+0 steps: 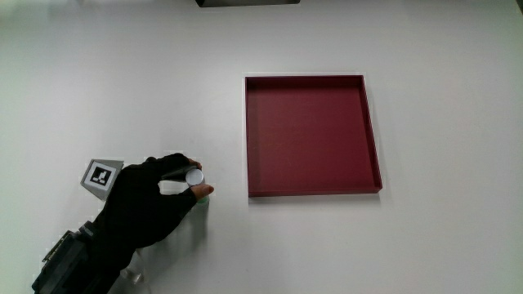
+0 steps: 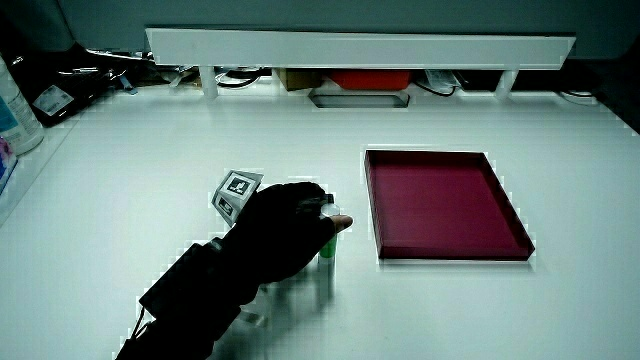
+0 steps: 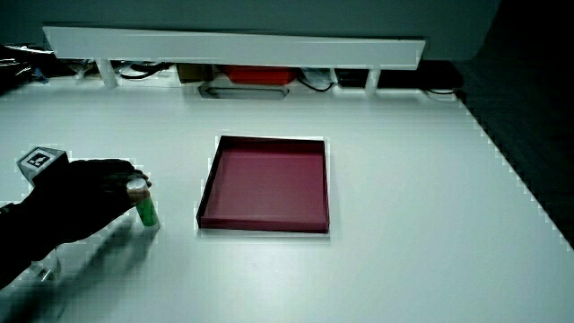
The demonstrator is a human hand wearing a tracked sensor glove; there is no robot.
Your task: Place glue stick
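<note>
A glue stick (image 1: 194, 177) with a white cap and a green body (image 3: 146, 212) stands upright on the white table, beside the dark red tray (image 1: 373, 131). The gloved hand (image 1: 147, 204) is curled around its upper part, fingertips on the cap. In both side views the hand (image 2: 285, 232) (image 3: 85, 199) holds the stick (image 2: 326, 247) with its base at or just above the tabletop. The tray (image 2: 508, 219) (image 3: 211, 184) holds nothing. The patterned cube (image 1: 100, 176) sits on the back of the hand.
A low white partition (image 2: 360, 45) runs along the table's edge farthest from the person, with cables and small items under it. Bottles (image 2: 12, 110) stand at the table's corner in a side view.
</note>
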